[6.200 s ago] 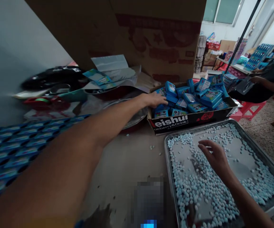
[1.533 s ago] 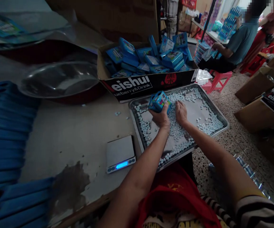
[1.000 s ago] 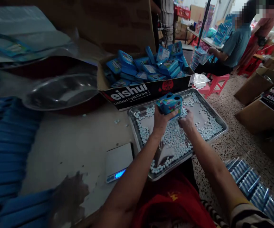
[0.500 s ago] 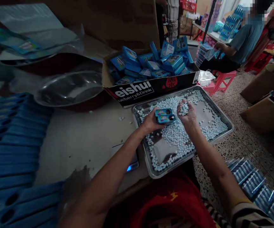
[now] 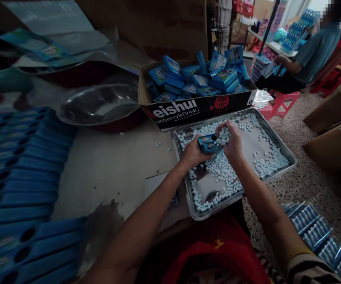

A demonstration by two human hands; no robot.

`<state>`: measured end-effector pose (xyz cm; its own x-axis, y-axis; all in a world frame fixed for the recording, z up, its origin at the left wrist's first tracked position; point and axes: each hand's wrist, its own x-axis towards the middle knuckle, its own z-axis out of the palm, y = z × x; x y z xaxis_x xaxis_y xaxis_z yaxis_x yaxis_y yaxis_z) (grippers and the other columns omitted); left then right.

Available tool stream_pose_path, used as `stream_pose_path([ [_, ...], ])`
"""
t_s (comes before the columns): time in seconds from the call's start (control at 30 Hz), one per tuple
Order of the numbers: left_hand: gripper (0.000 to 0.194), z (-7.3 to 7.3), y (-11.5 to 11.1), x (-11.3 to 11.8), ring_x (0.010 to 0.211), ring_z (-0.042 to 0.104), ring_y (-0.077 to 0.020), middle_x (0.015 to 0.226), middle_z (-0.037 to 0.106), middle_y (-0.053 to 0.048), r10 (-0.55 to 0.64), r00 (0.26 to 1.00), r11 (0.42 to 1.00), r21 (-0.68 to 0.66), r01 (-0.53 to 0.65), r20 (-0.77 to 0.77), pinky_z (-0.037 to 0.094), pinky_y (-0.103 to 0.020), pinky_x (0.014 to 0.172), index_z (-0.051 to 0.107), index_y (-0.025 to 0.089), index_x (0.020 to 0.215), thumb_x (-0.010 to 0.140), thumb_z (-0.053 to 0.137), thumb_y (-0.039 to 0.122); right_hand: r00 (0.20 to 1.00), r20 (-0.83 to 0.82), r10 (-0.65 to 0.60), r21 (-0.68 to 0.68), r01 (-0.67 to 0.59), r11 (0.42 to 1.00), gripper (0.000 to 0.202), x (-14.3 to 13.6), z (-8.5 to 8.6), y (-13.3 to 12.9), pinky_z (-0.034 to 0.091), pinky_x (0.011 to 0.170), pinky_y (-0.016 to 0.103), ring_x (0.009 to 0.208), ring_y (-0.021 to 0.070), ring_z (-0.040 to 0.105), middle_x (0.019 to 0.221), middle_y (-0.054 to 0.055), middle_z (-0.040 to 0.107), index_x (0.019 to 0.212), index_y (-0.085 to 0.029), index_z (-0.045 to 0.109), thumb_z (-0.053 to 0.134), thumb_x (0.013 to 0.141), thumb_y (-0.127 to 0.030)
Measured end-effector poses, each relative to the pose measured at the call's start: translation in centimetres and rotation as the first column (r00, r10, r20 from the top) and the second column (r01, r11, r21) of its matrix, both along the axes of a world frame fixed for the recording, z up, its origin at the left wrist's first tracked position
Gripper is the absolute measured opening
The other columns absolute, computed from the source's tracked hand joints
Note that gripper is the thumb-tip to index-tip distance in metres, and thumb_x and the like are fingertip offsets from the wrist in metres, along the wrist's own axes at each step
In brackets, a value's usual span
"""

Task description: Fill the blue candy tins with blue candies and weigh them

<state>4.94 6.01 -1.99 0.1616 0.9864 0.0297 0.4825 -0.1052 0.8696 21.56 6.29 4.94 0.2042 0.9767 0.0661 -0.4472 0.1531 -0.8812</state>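
Pale and worn, the worktop is marked by a dark patch near its front edge; the workroom is dimly lit. Over the left half of a metal tray, what appear to be two small blue boxes are grasped together by the left hand, with a dark round opening turned toward the other hand. By the right hand, curled into a cup just beside that opening, a heap of pale blue tablets is held; whether any have entered cannot be told.

Beneath the hands, loose tablets are spread across the tray, at the worktop's right edge. Behind the tray's far edge, a printed carton is filled with jumbled blue boxes. Left of the tray, a flat plate is partly covered by the left forearm. A metal basin is noted toward the worktop's far edge, and rows of blue boxes with dark round holes are ranged along its left side.

The work is judged to be in mid-course: a handful is gathered at the opening, its emptying not yet seen. Many tablets remain in the tray, and the carton's boxes are presumed outstanding. Whether the ranged rows are filled could not be established.
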Motion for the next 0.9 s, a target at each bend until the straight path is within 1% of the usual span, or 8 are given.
stream_pose_path([
  [0.23,0.077,2.6,-0.5,-0.1,0.108,0.078,-0.0371,0.101,0.079,-0.003,-0.019,0.975,0.997,-0.081,0.001,-0.222,0.060,-0.041,0.091,0.066,0.025,0.120,0.053,0.101,0.040,0.985,0.169,0.038,-0.004,-0.038,0.999,0.061,-0.5,-0.8,1.9,0.050,0.060,0.031,0.066,0.0158,0.057,0.077,0.000,0.066,0.073,-0.025,0.063,0.074,0.088,-0.083],
  [0.4,0.071,4.0,-0.6,-0.8,0.103,0.076,-0.0374,0.102,0.079,-0.004,-0.107,0.967,0.986,-0.150,0.073,-0.232,0.057,-0.042,0.085,0.067,0.025,0.114,0.054,0.100,0.044,0.987,0.127,0.099,-0.093,-0.088,0.992,0.070,-1.1,-0.4,2.6,0.058,0.069,0.034,0.070,0.0184,0.061,0.072,0.002,0.066,0.073,-0.025,0.063,0.056,0.098,-0.091],
  [0.6,0.079,3.3,-0.2,-1.3,0.101,0.075,-0.0364,0.099,0.078,-0.002,-0.102,0.989,0.990,-0.107,0.090,-0.107,0.058,-0.041,0.086,0.070,0.026,0.118,0.048,0.104,0.038,0.957,0.007,0.289,-0.162,-0.284,0.945,0.060,-0.8,2.0,0.3,0.062,0.099,0.039,0.111,0.0243,0.075,0.097,0.007,0.077,0.091,-0.025,0.074,0.051,0.108,-0.078],
  [0.67,0.080,3.1,-0.3,-1.6,0.099,0.075,-0.0374,0.094,0.075,-0.002,-0.053,0.986,0.997,-0.064,0.043,-0.158,0.058,-0.041,0.086,0.070,0.027,0.119,0.048,0.104,0.035,0.954,0.066,0.293,-0.110,-0.285,0.952,0.059,0.5,1.8,-0.3,0.059,0.108,0.039,0.127,0.0239,0.072,0.117,0.008,0.079,0.104,-0.025,0.077,0.049,0.108,-0.077],
  [0.77,0.074,2.8,-0.5,-2.8,0.100,0.076,-0.0367,0.095,0.074,-0.001,0.039,0.983,0.999,0.039,-0.032,-0.181,0.058,-0.041,0.090,0.067,0.026,0.120,0.053,0.100,0.030,0.941,0.305,0.144,0.011,-0.154,0.988,0.049,4.2,-0.3,-1.5,0.051,0.121,0.043,0.142,0.0237,0.065,0.139,0.006,0.074,0.118,-0.029,0.075,0.056,0.105,-0.072],
  [0.8,0.072,2.6,-0.6,-3.2,0.101,0.076,-0.0351,0.098,0.075,-0.001,0.046,0.990,0.997,0.062,-0.038,-0.135,0.058,-0.040,0.091,0.066,0.026,0.120,0.056,0.099,0.031,0.893,0.439,0.094,0.041,-0.125,0.991,0.045,5.6,-1.3,-2.1,0.048,0.124,0.047,0.144,0.0257,0.062,0.142,0.007,0.072,0.119,-0.030,0.075,0.062,0.102,-0.070],
  [0.83,0.072,2.5,-0.7,-3.7,0.101,0.076,-0.0331,0.100,0.076,-0.001,0.045,0.997,0.996,0.079,-0.040,-0.065,0.059,-0.040,0.092,0.064,0.025,0.120,0.058,0.099,0.033,0.788,0.609,0.089,0.045,-0.147,0.988,0.044,6.9,-2.4,-2.8,0.044,0.127,0.052,0.147,0.0295,0.059,0.146,0.010,0.070,0.119,-0.030,0.075,0.070,0.098,-0.068],
  [0.9,0.072,2.2,-0.8,-4.3,0.100,0.076,-0.0292,0.103,0.077,-0.001,0.027,0.997,0.994,0.104,-0.035,0.075,0.060,-0.039,0.094,0.060,0.024,0.121,0.062,0.098,0.039,0.429,0.885,0.179,-0.028,-0.335,0.942,0.058,8.9,-4.6,-4.1,0.037,0.130,0.065,0.156,0.0403,0.050,0.161,0.017,0.060,0.125,-0.027,0.076,0.081,0.089,-0.072],
])
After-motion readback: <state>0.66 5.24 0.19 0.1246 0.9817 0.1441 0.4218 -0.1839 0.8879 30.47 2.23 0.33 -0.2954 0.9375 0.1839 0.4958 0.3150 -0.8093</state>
